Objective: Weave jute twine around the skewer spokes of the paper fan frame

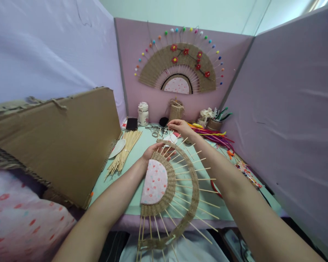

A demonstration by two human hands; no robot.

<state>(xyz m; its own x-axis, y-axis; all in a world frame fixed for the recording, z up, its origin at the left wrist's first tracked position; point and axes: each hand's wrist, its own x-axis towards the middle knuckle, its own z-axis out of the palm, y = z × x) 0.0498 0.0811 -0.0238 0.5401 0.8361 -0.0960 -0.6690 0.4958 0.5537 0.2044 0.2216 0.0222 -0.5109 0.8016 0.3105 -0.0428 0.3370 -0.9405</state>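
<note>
Head view: left hand (152, 152) holds the fan (170, 182), sticks (127, 149) left of that hand; beyond, right hand (179, 126) pinches narrowly, contents unclear.

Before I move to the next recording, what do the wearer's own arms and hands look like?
Both the left forearm and right forearm are bare, with no sleeve, watch or bracelet showing. The left hand and right hand are ungloved. The fingers are too small in view to rule out rings.
</note>
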